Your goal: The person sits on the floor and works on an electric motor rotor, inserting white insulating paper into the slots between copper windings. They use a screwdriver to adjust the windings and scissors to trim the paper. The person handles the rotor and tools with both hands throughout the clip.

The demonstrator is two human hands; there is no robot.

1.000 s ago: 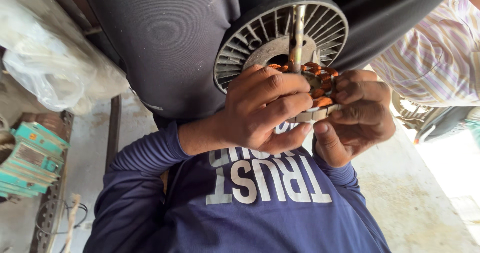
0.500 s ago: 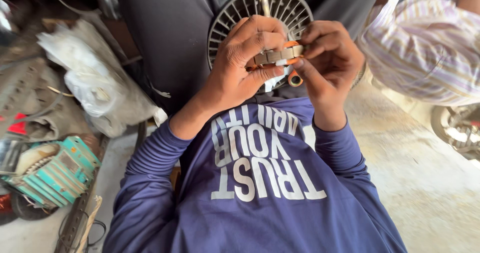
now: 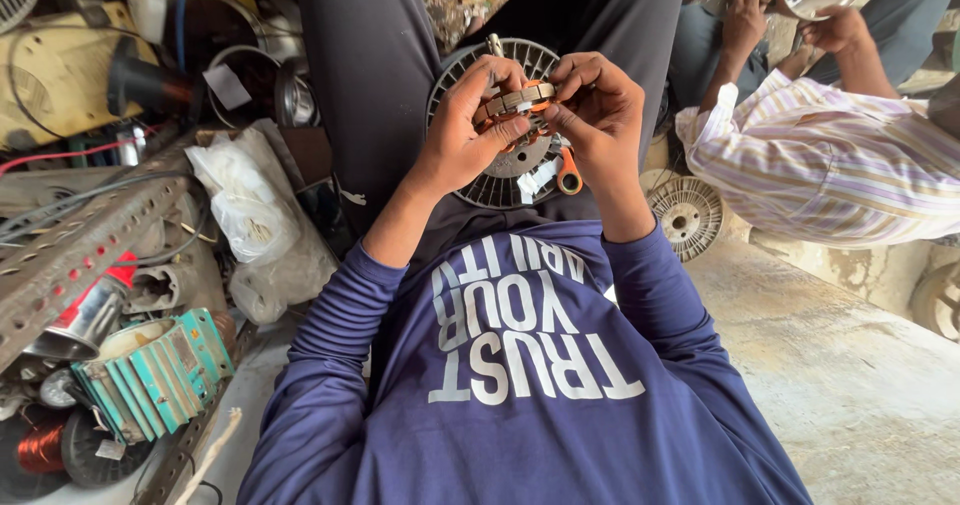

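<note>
Head view looks down the person's chest to both hands, raised over the lap and closed together on a small stator (image 3: 515, 105), a ring of grey metal plates with copper-orange winding showing through. The left hand (image 3: 462, 130) wraps it from the near side, thumb across the front and fingers curled over the top, so the ring is pinned and cannot turn. The right hand (image 3: 598, 115) meets it from the other side with fingertips pinched at the rim, a finer grip that looks suited to picking at the winding or a wire end; what exactly the fingertips hold is too small to tell. Neither hand is open.

Holding the stator up close to the face, rather than down on the lap, probably brings the small detail into clear sight. Directly behind it, resting between the legs, lies a round ribbed fan housing (image 3: 500, 180) with a shaft (image 3: 494, 44) standing up from its centre; it sits within easy reach of the hands. An orange-handled tool (image 3: 568, 172) lies on the housing just below the right hand, near but not touched.

To the left, clutter crowds the floor: a plastic bag (image 3: 250, 215), a teal finned part (image 3: 160, 370) and a copper wire spool (image 3: 40, 445). At right, another person in a striped shirt (image 3: 820, 160) works on a shiny part, well apart.
</note>
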